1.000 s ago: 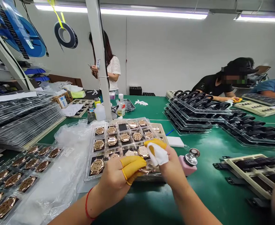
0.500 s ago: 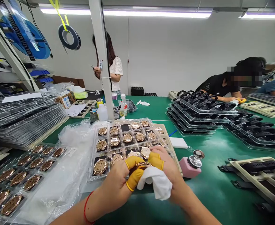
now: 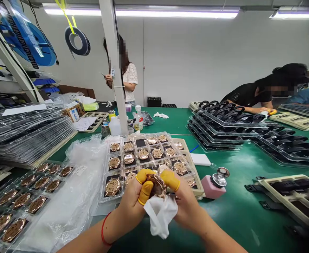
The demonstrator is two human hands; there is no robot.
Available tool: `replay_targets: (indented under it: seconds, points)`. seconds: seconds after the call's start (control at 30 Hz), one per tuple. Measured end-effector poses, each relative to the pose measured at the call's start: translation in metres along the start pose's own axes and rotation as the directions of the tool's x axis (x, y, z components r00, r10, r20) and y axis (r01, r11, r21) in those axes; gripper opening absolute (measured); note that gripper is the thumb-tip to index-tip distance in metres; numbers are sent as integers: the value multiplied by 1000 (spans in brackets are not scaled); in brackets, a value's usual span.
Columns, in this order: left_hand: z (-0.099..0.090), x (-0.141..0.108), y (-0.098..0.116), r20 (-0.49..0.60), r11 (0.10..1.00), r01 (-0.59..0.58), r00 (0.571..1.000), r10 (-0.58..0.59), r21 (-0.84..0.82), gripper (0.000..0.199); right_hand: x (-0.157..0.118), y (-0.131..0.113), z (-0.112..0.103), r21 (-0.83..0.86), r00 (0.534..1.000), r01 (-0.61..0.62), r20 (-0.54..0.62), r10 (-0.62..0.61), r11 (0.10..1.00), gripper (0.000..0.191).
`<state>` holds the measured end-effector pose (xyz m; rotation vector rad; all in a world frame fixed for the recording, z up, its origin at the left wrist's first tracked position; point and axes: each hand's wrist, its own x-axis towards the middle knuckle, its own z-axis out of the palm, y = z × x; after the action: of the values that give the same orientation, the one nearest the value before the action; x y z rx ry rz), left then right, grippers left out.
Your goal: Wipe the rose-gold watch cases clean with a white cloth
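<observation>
1. Watch case (image 3: 158, 186), rose gold, held over the near edge of the tray (image 3: 143, 135), on the green worktop (image 3: 238, 218).
2. Left hand (image 3: 130, 207): yellow finger cots (image 3: 145, 191) pinch the case's left rim.
3. Right hand (image 3: 188, 214): cotted fingertips (image 3: 170, 179) pinch the right rim.
4. White cloth (image 3: 159, 216) hangs beneath both hands.

The pink bottle (image 3: 209, 188) blocks the right hand's (image 3: 190, 211) rightward path.

The watch case (image 3: 157, 186) is glossy rose-gold metal, the cloth (image 3: 160, 216) soft matt white fabric, the finger cots (image 3: 145, 192) matt yellow rubber, the tray (image 3: 100, 191) clear shiny plastic, and the table mat (image 3: 238, 218) smooth green with a slight sheen
</observation>
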<state>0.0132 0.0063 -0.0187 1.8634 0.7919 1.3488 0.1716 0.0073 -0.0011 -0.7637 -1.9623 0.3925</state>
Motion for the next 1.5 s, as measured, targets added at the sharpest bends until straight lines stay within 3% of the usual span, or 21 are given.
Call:
replay_targets:
  seconds: [0.07, 0.13, 0.27, 0.4, 0.53, 0.63, 0.7, 0.77, 0.83, 0.9, 0.97, 1.03, 1.1, 1.2, 1.3, 1.4, 1.5]
  points:
    - [-7, 2, -1, 4, 971, -138, 990, 140, 197, 21, 1, 3, -1, -144, 994, 98, -36, -104, 985, 15]
    - [-15, 6, 2, 74, 902, -265, 964, 255, 341, 17, 3, 4, -8, -265, 980, 185, -25, -198, 946, 3]
    - [-21, 13, 14, 169, 795, -385, 922, 347, 468, 20, 4, 2, -25, -372, 976, 198, -14, -219, 907, 27]
    - [-21, 13, 21, 168, 803, -373, 928, 334, 465, 22, 1, 0, -27, -156, 991, 97, -78, -110, 983, 20]
    - [-24, 10, 21, 250, 820, -318, 943, 221, 475, 23, 1, -1, -24, 74, 998, -58, -31, 60, 996, 19]
    - [-26, 8, 22, 274, 782, -256, 955, 114, 568, 24, 0, -1, -24, -37, 1000, 5, 29, -4, 999, 33]
    - [-27, 5, 23, 269, 730, -245, 959, 87, 638, 22, -1, -1, -24, -183, 994, 101, 51, -93, 978, 44]
    - [-28, 3, 25, 272, 698, -261, 957, 98, 666, 19, -2, -2, -25, -216, 990, 137, 65, -125, 967, 50]
    - [-29, 3, 26, 276, 713, -299, 949, 153, 634, 19, -3, -4, -25, -81, 994, 82, 74, -76, 993, 48]
    - [-30, 5, 24, 274, 744, -351, 934, 231, 568, 19, -3, -5, -26, 185, 995, -46, 101, 27, 982, 40]
    - [-30, 9, 21, 276, 759, -417, 908, 316, 500, 20, -2, -6, -25, 461, 972, -217, 180, 149, 861, 30]
    - [-31, 14, 15, 279, 758, -475, 879, 387, 447, 23, -1, -6, -23, 620, 927, -372, 285, 244, 691, 22]
    - [-31, 19, 10, 291, 749, -524, 851, 437, 405, 23, 0, -5, -19, 677, 888, -460, 337, 314, 575, 19]
    - [-33, 23, 6, 330, 723, -564, 824, 461, 398, 23, 0, -3, -11, 716, 876, -472, 316, 364, 514, 15]
    - [-36, 24, 6, 383, 664, -582, 812, 441, 469, 20, -1, -3, -4, 704, 872, -465, 258, 417, 537, 13]
    - [-38, 24, 9, 422, 585, -596, 803, 421, 550, 20, -1, -4, -2, 561, 900, -418, 153, 407, 714, 14]
    - [-40, 25, 9, 427, 575, -609, 793, 435, 546, 20, 0, -5, -6, 391, 949, -315, 146, 279, 865, 11]
